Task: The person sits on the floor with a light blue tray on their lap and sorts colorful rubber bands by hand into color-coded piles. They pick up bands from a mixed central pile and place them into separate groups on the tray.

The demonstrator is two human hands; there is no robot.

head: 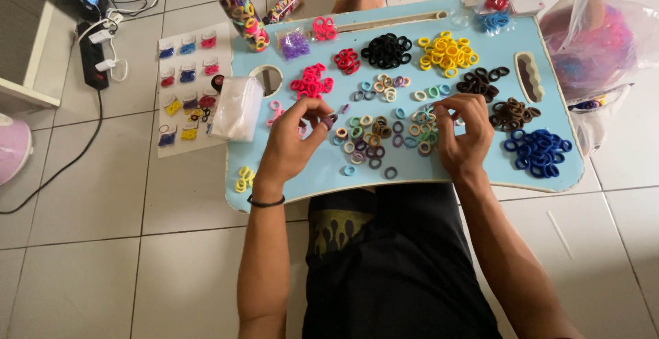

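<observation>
Pale blue, the lap tray (412, 174) lies across the person's knees, its long axis running nine to three o'clock, strewn with small elastic hair rings sorted into colour heaps. At the tray's nine o'clock edge sits a stack of clear bags (237, 108), with a pink heap (311, 82) just past it toward twelve. The left hand (292, 143) hovers at about seven o'clock of the tray's middle, thumb and forefinger pinched narrow on one dark ring (331, 119); whether it is lifted or only touched down I cannot tell. From that pinch the mixed loose rings (374, 133) lie close by at three o'clock, between the two hands and about equally near each. Beyond them, at twelve o'clock, are a black heap (386, 51) and a yellow heap (447, 52). The right hand (463, 133) rests at the mixed patch's three o'clock side, fingers curled over a few rings, the tips close together; what they grip, if anything, is hidden. Further right lie a brown heap (513, 112) and, toward four o'clock, a blue heap (537, 152).
</observation>
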